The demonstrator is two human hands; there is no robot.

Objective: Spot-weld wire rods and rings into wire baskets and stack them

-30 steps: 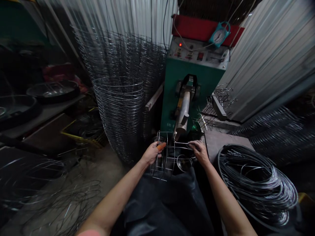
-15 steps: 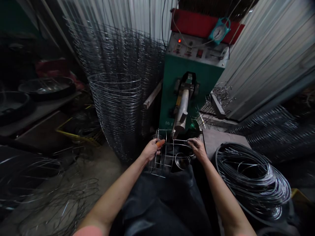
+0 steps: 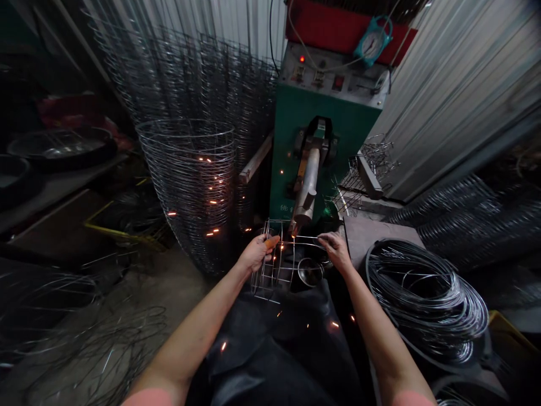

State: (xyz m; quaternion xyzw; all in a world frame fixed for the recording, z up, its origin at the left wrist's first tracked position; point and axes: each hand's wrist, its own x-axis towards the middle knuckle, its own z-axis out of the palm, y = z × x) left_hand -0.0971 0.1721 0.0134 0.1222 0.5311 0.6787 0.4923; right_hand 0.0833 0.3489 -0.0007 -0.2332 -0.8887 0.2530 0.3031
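My left hand [image 3: 253, 254] is closed on the left side of a small wire rack [image 3: 294, 259], a grid of thin metal rods; an orange cover shows at its thumb or finger. My right hand [image 3: 336, 249] pinches the right end of a thin metal wire [image 3: 310, 237] that runs across to the rack. Where wire and rack meet, the tip of the spot welder's metal arm [image 3: 308, 175] comes down, with a bright orange glow there. Sparks fly left and down over the dark apron [image 3: 270, 344]. A round metal dish [image 3: 310, 273] sits below the wire.
The green welder body [image 3: 329, 107] carries a red light and a teal dial clock [image 3: 374, 42]. Tall stacks of wire baskets [image 3: 190, 169] stand left. At right lies a coil of wire rings [image 3: 426, 299] in a tub. Loose wires [image 3: 110, 349] litter the floor.
Sparks and a glow have appeared at the welder tip; none showed before. Both hands keep their hold on the rack and wire. The whole view has shifted slightly.
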